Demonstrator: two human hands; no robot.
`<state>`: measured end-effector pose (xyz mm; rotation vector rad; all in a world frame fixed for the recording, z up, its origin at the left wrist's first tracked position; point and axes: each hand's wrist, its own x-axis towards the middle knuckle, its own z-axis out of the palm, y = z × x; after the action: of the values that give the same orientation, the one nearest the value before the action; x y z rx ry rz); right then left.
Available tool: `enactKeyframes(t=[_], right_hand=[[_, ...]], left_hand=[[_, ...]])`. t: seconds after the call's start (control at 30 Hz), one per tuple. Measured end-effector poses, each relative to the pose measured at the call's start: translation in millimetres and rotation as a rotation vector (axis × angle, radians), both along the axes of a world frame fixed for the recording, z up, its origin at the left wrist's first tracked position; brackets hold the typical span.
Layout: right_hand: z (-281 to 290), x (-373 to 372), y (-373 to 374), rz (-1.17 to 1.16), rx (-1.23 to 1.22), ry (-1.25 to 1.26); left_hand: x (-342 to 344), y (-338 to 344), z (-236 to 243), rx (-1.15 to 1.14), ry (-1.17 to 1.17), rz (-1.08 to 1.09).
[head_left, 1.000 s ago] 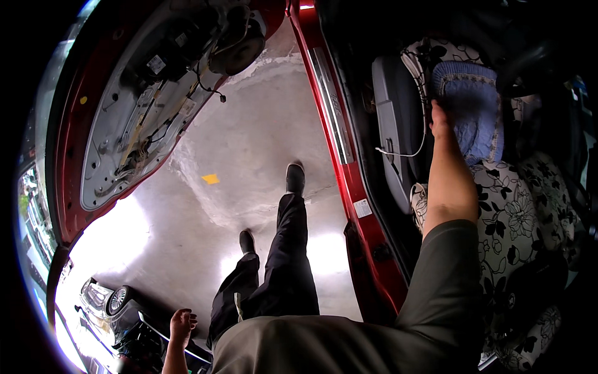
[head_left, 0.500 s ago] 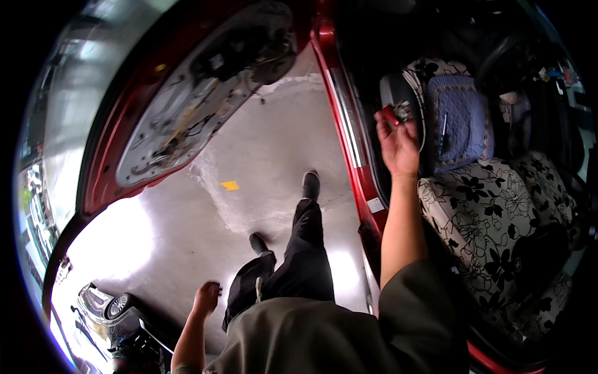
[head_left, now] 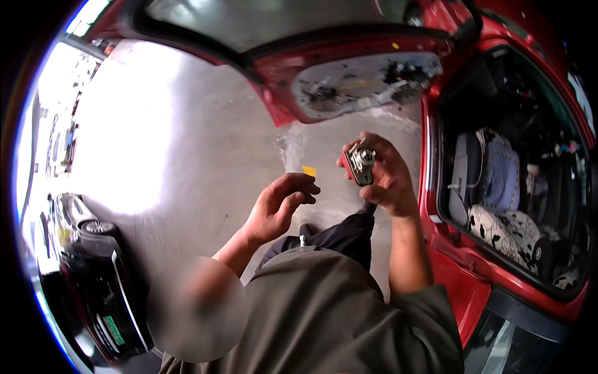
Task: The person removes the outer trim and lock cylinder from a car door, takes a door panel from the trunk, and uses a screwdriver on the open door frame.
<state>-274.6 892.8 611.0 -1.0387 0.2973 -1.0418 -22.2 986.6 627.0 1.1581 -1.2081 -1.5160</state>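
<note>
In front of my body, my right hand (head_left: 389,177) grips a small red part with a metal lock-like mechanism (head_left: 361,161). The mechanism has a round silvery piece on its face, and its flat lower end looks dark. My fingers lie along the far side, with the thumb near the lower end. To the left, my left hand (head_left: 280,206) is raised a short way from the part, not touching it. Its fingers are loosely bent and the thumb stands apart; the fingertips look dark, and no held thing can be made out.
A red car door (head_left: 367,87) stands swung out ahead, its inner panel bare. On the right is the open car body (head_left: 430,162) with a flowered seat (head_left: 504,227) and blue cushion (head_left: 501,174). A black car (head_left: 99,280) stands at left. Yellow paper (head_left: 309,170) lies on the floor.
My right hand has come out of the car with the red part and brought it before me. My left hand has risen toward it. My view has turned right, toward the car.
</note>
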Motion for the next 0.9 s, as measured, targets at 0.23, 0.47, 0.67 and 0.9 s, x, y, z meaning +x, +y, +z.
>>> enactKeyframes(t=[0.23, 0.47, 0.67, 0.9], right_hand=[[31.4, 107.1, 47.4, 0.119, 0.139, -0.053], [11.8, 144.5, 56.3, 0.164, 0.413, 0.020], [-13.3, 161.9, 61.2, -0.008, 0.459, 0.112], [-12.4, 113.6, 95.9, -0.384, 0.386, 0.217]], left_hand=[[137.5, 38.7, 48.4, -0.298, -0.140, 0.348], [198.6, 20.3, 98.2, -0.399, -0.187, 0.646], [249.3, -46.0, 184.7, -0.701, -0.377, 0.697], [280.0, -147.3, 249.7, -0.773, -0.290, 0.645]])
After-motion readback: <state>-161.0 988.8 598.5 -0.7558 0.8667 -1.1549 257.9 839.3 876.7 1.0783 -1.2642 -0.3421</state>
